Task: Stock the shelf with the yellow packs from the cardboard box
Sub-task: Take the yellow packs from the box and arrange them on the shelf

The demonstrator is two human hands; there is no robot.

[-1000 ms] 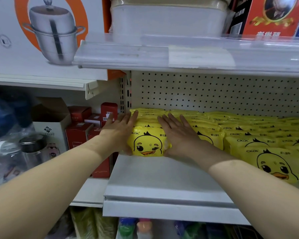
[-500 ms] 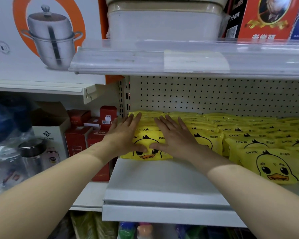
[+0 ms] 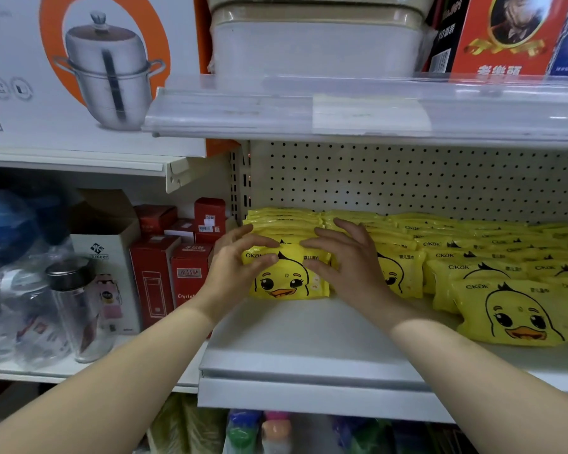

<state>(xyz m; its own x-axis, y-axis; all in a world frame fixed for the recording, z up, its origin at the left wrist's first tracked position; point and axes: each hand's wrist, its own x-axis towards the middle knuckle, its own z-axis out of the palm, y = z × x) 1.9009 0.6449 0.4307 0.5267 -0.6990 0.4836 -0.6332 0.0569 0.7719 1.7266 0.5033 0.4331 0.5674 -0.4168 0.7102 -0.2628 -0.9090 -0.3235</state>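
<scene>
A yellow pack (image 3: 286, 283) with a duck face stands at the front of the leftmost row on the grey shelf (image 3: 292, 348). My left hand (image 3: 233, 263) grips its upper left edge, thumb on the face and fingers over the top. My right hand (image 3: 348, 260) grips its upper right edge the same way. Behind it more yellow packs (image 3: 286, 221) fill the row back to the pegboard. Further rows of yellow packs (image 3: 512, 309) lie to the right. The cardboard box is out of view.
An upper shelf edge (image 3: 358, 109) overhangs close above. On the lower left shelf stand red cartons (image 3: 164, 270), an open white carton (image 3: 109, 257) and a clear bottle (image 3: 76, 306). The pegboard back wall (image 3: 407, 178) closes the shelf.
My hands lay flat over the top of the front pack; now the fingers curl over its upper edge with the thumbs on its face, and more of the duck face shows.
</scene>
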